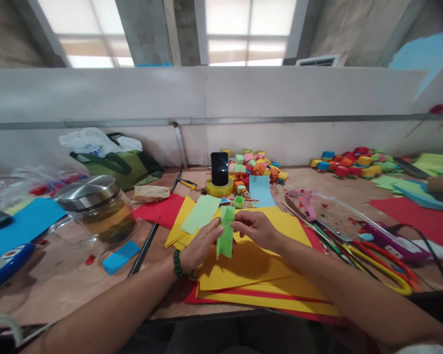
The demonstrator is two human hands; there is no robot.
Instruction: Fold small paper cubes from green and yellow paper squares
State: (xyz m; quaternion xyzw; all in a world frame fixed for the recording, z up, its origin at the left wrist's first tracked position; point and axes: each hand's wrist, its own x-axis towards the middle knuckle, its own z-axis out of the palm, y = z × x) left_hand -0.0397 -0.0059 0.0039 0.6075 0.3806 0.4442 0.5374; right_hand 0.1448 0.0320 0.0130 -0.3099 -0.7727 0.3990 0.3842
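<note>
Light green, the creased rectangular paper strip [227, 242] stands upright between the two hands, over the stack of yellow and red paper sheets [243, 275] at the bench's [72, 290] near edge. The left hand [201, 247] (a dark green bead bracelet [177, 264] circles its wrist) grasps the strip's left side; the right hand [260, 230] pinches its right edge with thumb and forefinger. Toward the bench's far edge, a black smartphone [219, 168] stands on a round yellow base [220, 190], just beside a heap of small multicoloured paper cubes [259, 169].
</note>
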